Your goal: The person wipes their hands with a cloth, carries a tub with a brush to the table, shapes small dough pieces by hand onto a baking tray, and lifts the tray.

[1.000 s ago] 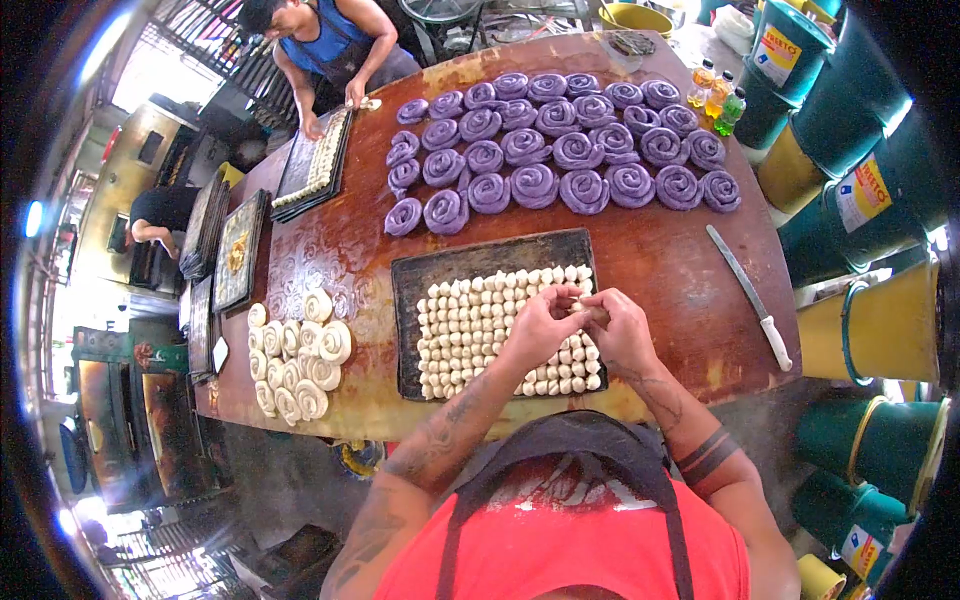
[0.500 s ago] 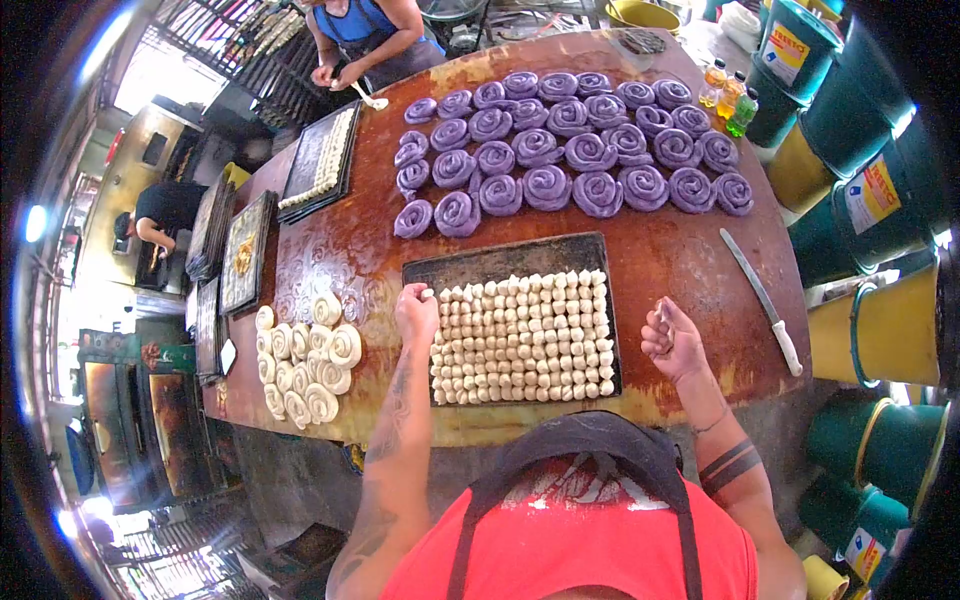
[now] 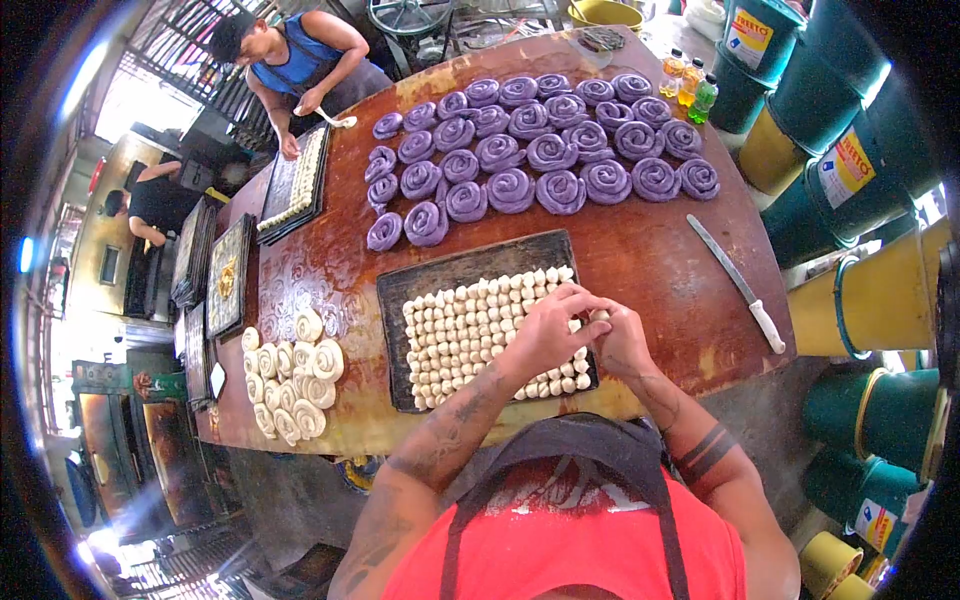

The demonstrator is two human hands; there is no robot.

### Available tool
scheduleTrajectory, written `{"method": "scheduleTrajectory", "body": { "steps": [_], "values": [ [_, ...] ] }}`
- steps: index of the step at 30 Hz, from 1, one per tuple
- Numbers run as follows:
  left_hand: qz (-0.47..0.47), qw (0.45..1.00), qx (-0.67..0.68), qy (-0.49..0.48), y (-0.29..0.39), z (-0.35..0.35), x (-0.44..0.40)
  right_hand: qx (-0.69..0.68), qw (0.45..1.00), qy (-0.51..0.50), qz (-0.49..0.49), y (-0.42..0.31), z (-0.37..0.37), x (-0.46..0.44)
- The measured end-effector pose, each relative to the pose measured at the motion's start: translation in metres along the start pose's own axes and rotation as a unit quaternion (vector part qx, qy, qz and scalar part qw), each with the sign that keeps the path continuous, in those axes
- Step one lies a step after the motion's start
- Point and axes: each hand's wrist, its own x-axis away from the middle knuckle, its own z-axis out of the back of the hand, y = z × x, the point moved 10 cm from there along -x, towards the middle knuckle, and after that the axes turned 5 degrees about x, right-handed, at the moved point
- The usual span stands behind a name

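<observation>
Dough (image 3: 600, 316) right at your fingertips, a small pale piece over the right side of the dark tray (image 3: 470, 262), where your two hands meet! Your right hand (image 3: 624, 338) is curled nearly closed with that piece in its fingers; your left hand (image 3: 545, 335) comes across the rows, fingers bent inward, thumb right at the dough, and whether it grips too, you can't tell from here. Below, pale dough balls (image 3: 465, 335) sit packed in close rows, your left hand and forearm covering some. Off to your left, white coils (image 3: 290, 375) cluster on the table (image 3: 340, 275); beyond the tray, purple coils (image 3: 510, 190) spread in rows. A knife (image 3: 740, 290) lies to your right, and across at far left a co-worker (image 3: 315, 55) leans over another tray (image 3: 318, 195).
</observation>
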Motion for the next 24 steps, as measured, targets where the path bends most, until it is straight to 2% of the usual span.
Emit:
{"method": "scheduleTrajectory", "body": {
  "steps": [3, 4, 6, 7, 10, 11, 12, 14, 15, 16, 17, 18, 19, 20, 22, 23, 24],
  "values": [
    [0.168, 0.983, 0.026, 0.076, -0.055, -0.001, 0.012, -0.060, 0.997, 0.043, -0.037, -0.007, 0.020, 0.001],
    [0.208, 0.973, 0.046, 0.086, -0.058, -0.001, 0.015, -0.035, 0.999, 0.039, -0.014, -0.006, 0.023, 0.001],
    [0.222, 0.947, 0.198, 0.119, -0.069, -0.020, 0.016, 0.015, 0.999, 0.030, 0.029, 0.001, 0.026, 0.002],
    [0.266, 0.935, 0.214, 0.091, -0.078, -0.031, 0.017, 0.043, 0.999, 0.012, 0.029, 0.006, 0.021, 0.002],
    [0.362, 0.887, 0.288, 0.012, -0.106, -0.053, 0.023, 0.018, 0.991, -0.127, -0.048, 0.029, 0.019, -0.001],
    [0.363, 0.909, 0.204, 0.004, -0.119, -0.044, 0.022, 0.011, 0.990, -0.131, -0.057, 0.038, 0.027, -0.001],
    [0.361, 0.925, 0.119, -0.003, -0.133, -0.030, 0.016, -0.075, 0.989, -0.105, -0.067, 0.057, 0.037, -0.001],
    [0.353, 0.925, 0.056, 0.126, -0.160, 0.020, 0.008, -0.245, 0.965, -0.055, -0.080, 0.098, 0.049, -0.006],
    [0.339, 0.926, 0.029, 0.164, -0.172, 0.031, 0.001, -0.344, 0.935, -0.035, -0.077, 0.099, 0.056, -0.005],
    [0.324, 0.925, 0.002, 0.200, -0.173, 0.041, -0.009, -0.405, 0.904, -0.051, -0.128, 0.108, 0.053, -0.001],
    [0.262, 0.936, -0.084, 0.219, -0.164, 0.044, -0.023, -0.462, 0.866, -0.068, -0.179, 0.117, 0.051, 0.004],
    [0.262, 0.938, -0.104, 0.201, -0.166, 0.039, -0.035, -0.514, 0.822, -0.085, -0.229, 0.121, 0.048, 0.011],
    [0.264, 0.939, -0.118, 0.188, -0.169, 0.034, -0.043, -0.521, 0.807, -0.087, -0.265, 0.118, 0.048, 0.017],
    [0.266, 0.938, -0.134, 0.176, -0.173, 0.030, -0.047, -0.483, 0.831, -0.091, -0.260, 0.121, 0.049, 0.016],
    [0.246, 0.927, -0.260, 0.116, -0.173, 0.021, -0.048, -0.408, 0.873, -0.103, -0.247, 0.120, 0.048, 0.013],
    [0.235, 0.914, -0.321, 0.083, -0.174, 0.016, -0.048, -0.301, 0.919, -0.094, -0.238, 0.121, 0.053, 0.011],
    [0.211, 0.923, -0.295, 0.127, -0.164, 0.020, -0.047, -0.215, 0.951, -0.077, -0.208, 0.122, 0.060, 0.006]
  ]
}}
